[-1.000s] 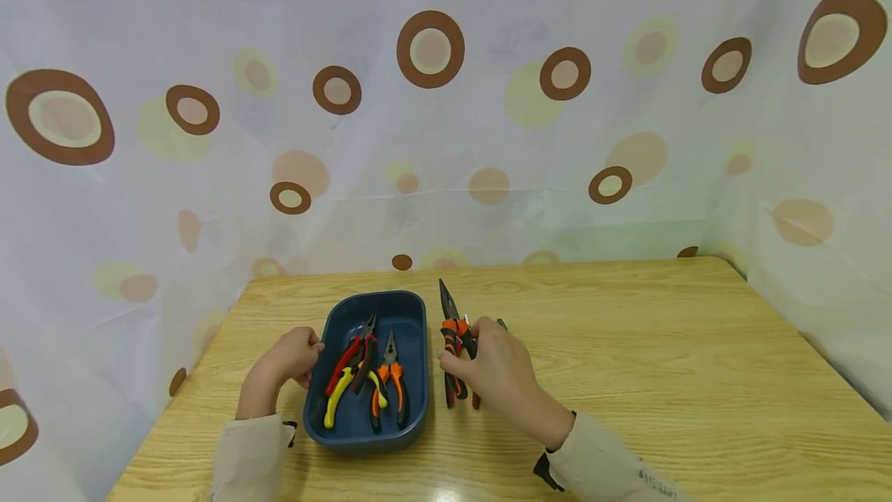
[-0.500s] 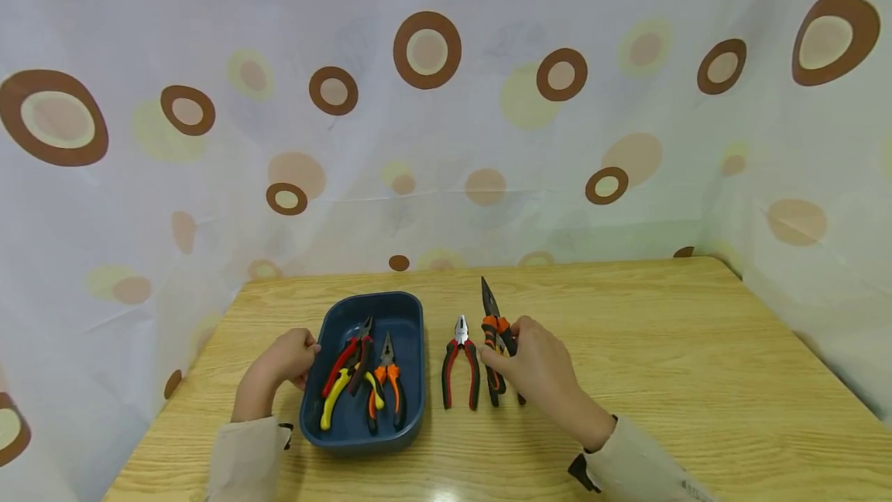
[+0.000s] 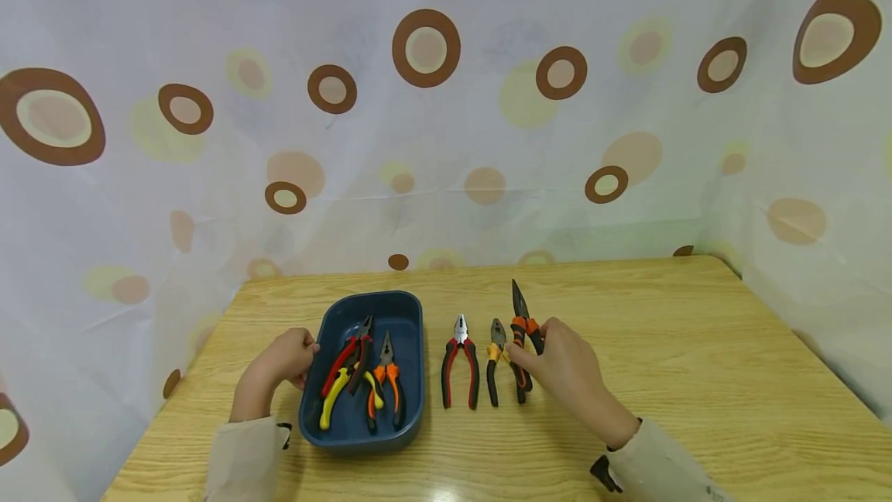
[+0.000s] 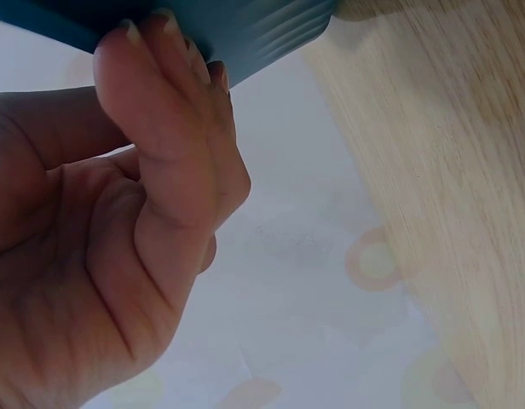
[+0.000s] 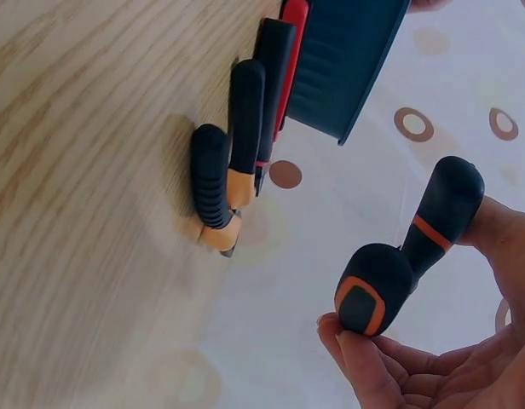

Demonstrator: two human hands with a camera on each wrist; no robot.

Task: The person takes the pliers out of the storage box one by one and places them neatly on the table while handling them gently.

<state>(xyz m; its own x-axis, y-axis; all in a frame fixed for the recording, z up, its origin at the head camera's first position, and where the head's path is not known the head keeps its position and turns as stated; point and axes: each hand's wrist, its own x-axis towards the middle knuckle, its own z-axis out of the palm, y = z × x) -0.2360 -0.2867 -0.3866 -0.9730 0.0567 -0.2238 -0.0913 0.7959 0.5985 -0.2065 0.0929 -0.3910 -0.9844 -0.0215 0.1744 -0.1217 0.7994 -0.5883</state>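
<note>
Within right grip point(image 3: 570, 366), orange-black pliers point(image 3: 519, 329), nose-out

I have a pale wood-grained table point(image 3: 662, 347) across the lower part of my head view, its far right corner rounded, a patch of glare at bottom centre. On it, left of centre, stands a dark blue bin point(image 3: 369, 446). Just right of that lie my red-and-black pliers point(image 3: 461, 339), handles spread toward the bottom edge; next along, near centre, the yellow-and-black pliers point(image 3: 493, 352), one handle partly hidden.
</note>
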